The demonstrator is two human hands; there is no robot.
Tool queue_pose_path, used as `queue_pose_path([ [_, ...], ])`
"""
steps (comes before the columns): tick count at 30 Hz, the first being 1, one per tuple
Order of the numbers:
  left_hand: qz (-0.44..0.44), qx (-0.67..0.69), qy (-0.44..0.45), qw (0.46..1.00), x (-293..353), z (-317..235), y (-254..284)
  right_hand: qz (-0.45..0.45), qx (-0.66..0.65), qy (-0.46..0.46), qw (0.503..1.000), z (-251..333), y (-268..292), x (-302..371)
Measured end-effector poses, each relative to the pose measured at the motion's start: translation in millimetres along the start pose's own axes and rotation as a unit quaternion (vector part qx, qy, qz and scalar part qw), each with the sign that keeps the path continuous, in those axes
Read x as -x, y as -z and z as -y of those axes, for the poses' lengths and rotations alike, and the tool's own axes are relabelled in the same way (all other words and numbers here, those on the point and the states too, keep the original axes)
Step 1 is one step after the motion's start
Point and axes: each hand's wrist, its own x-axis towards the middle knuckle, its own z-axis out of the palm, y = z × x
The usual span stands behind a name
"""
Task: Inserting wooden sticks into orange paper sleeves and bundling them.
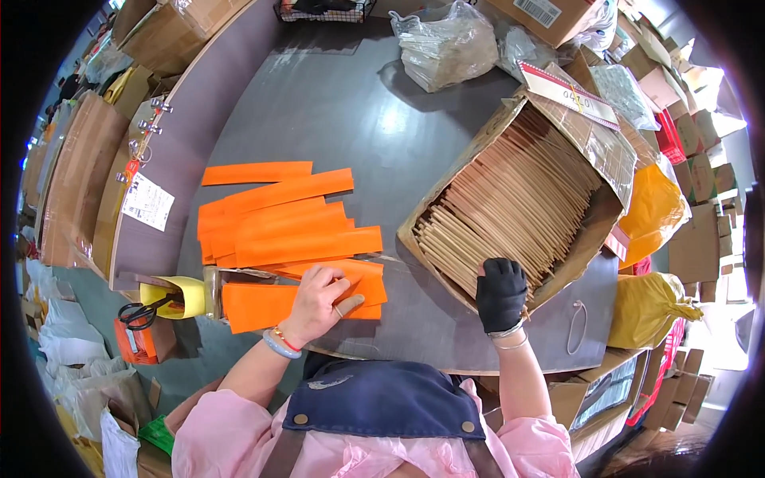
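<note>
We see a large grey table (pixel 351 103) that fills the middle of the view. On its right side lies a big open cardboard box (pixel 594 155), tilted toward us and packed tight with thin brown flat pieces (pixel 510 207) standing in rows. To the left of the box, orange paper strips (pixel 279 215) lie on the table in a loose fan, overlapping one another. Nearer to us there is one more orange strip (pixel 263 307) at the table edge.

At the far side of the table rests a clear plastic bag (pixel 446 44). By the left end of the near edge we see a yellow tape roll (pixel 179 295), and just below it black scissors (pixel 143 312).

Our left hand (pixel 323 303) is bare and lies flat, fingers spread, pressing on the nearest orange strip; it does not close around it. Our right hand (pixel 500 293) wears a black glove and reaches into the near corner of the box, its fingers on the ends of the brown pieces; we cannot tell if it grips any. The two hands are well apart.
</note>
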Motion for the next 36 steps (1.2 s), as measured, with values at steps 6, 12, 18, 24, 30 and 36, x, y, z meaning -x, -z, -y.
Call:
queue_pose_path([
  [6, -0.011, 0.001, -0.001, 1.0, 1, -1, -1, -0.002, -0.128, -0.04, 0.991, 8, 29, 10],
  [12, 0.005, -0.004, 0.01, 1.0, 0, -3, -1, 0.08, -0.321, -0.163, 0.93, -4, 42, 42],
  [18, -0.026, 0.022, 0.004, 0.999, 1, -2, -1, -0.022, -0.242, -0.242, 0.939, -1, 62, 157],
  [24, -0.037, 0.016, -0.009, 0.999, -2, -3, -3, 0.021, 0.016, -0.545, 0.838, -27, 35, 480],
  [30, -0.035, 0.026, 0.001, 0.999, 2, -3, 1, -0.079, -0.017, -0.401, 0.912, -15, 19, 344],
  [36, -0.042, 0.005, -0.027, 0.999, -4, -9, -4, -0.064, -0.066, -0.058, 0.994, 8, 20, 82],
])
